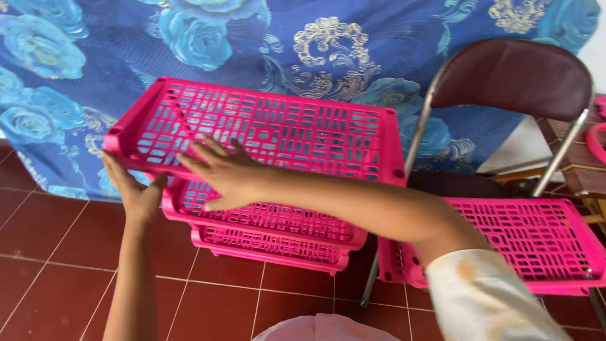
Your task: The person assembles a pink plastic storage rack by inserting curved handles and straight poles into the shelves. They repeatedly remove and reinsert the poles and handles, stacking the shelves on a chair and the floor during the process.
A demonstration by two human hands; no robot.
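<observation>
Top pink slatted tray [271, 129] tilted on a stack of two more trays [271, 237], centre of the red tiled floor [57, 233]. Left hand [136, 189] flat against its near-left rim, right hand [224, 173] spread on its surface; both grips released, clasping nothing. Likely to slide off, being unheld. All trays empty. Fourth tray [536, 243] on a folding chair [511, 79], right.

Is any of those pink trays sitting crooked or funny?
Yes. The top pink tray is tilted and skewed, not seated square on the two stacked trays beneath; the left hand and right hand are on it. Another pink tray rests on the folding chair. None looks broken.
</observation>
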